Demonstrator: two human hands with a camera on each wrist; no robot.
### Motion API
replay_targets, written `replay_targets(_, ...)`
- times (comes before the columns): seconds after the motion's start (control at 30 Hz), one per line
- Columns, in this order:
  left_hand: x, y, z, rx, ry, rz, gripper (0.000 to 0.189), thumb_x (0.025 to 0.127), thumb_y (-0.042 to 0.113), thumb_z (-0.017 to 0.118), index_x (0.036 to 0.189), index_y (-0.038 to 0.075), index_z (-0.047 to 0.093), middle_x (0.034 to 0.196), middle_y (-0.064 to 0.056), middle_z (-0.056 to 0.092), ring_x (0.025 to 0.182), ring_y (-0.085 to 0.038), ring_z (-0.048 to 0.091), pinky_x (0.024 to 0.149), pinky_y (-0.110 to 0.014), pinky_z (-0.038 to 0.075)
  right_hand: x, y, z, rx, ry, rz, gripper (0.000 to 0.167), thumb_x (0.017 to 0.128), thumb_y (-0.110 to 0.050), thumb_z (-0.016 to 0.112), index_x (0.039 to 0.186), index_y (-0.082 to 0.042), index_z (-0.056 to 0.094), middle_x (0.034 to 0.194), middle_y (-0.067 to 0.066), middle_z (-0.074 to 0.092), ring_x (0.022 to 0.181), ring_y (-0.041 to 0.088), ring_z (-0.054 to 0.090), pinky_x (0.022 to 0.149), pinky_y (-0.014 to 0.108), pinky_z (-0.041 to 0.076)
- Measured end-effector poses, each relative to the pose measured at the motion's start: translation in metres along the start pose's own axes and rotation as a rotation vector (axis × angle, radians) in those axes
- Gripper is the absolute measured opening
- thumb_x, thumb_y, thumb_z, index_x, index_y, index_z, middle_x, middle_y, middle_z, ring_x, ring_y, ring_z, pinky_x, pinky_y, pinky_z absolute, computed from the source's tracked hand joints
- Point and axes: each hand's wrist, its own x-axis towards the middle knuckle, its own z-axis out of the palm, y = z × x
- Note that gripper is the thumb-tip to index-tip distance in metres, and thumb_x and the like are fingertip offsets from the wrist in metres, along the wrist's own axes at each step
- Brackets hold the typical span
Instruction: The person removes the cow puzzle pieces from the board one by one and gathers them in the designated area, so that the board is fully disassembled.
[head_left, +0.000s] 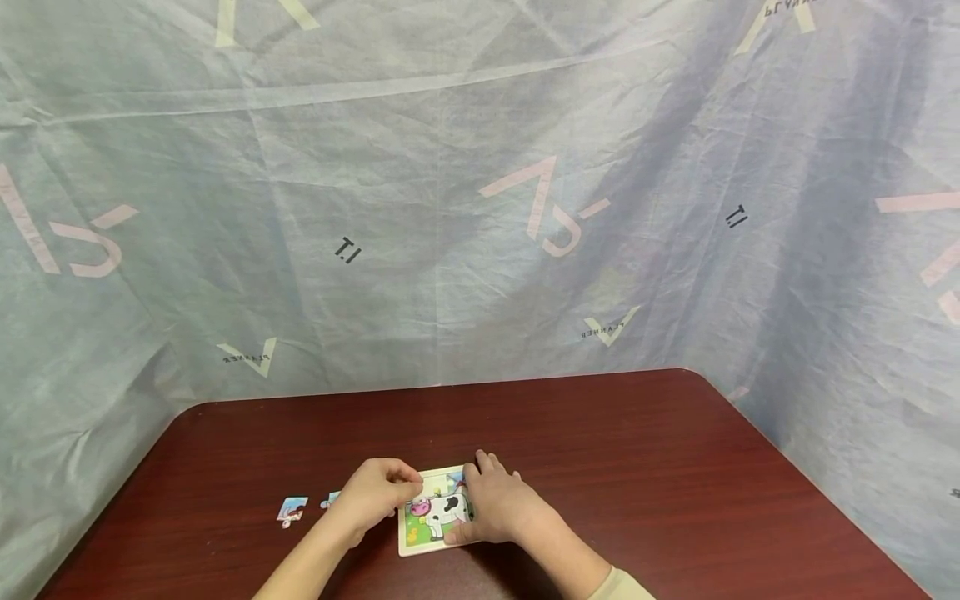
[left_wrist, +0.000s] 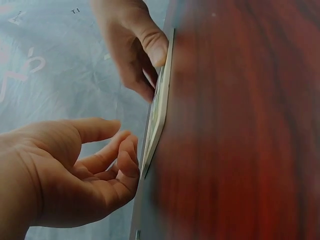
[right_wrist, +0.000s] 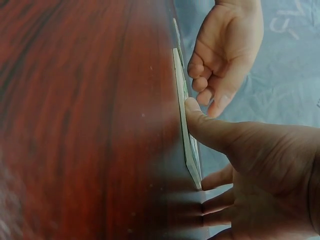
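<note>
A small jigsaw board with a pale frame and a cow picture lies flat on the table. Over its far left corner hovers my left hand, fingers loosely bent. In the left wrist view, the left hand shows thumb and index tips close together, with no piece visible between them. My right hand rests across the board's right side. Its thumb presses near the front edge, while the straight fingers reach beyond the far right corner. The hand covers that side of the picture.
Left of the board lies a loose puzzle piece. Another piece is partly hidden by the left hand. The dark red wooden table has rounded far corners, and a grey printed cloth hangs around it.
</note>
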Motion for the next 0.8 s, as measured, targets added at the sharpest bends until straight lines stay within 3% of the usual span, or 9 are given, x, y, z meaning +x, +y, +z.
replay_targets(0.5,0.011,0.008,0.019,-0.008,-0.059,-0.028,0.017,0.091,0.010,0.070,0.100,-0.004,0.072,0.078,-0.005,0.062,0.057,-0.011,0.048,0.051,-0.026,0.041,0.000,0.000,0.001,-0.032,0.003,-0.004,0.095,0.073,-0.061,0.082,0.138,0.001,0.050,0.152,0.027,0.040,0.141,0.042,0.039,0.100,0.062,0.044)
replay_targets(0.8,0.019,0.009,0.029,0.054,-0.012,-0.032,0.014,0.087,0.009,0.072,0.094,-0.003,0.073,0.089,-0.006,0.065,0.077,-0.017,0.058,0.063,-0.030,0.049,0.000,-0.001,0.000,-0.042,-0.004,-0.002,0.096,0.074,-0.062,0.081,0.140,0.001,0.049,0.152,0.026,0.040,0.141,0.042,0.039,0.100,0.062,0.043)
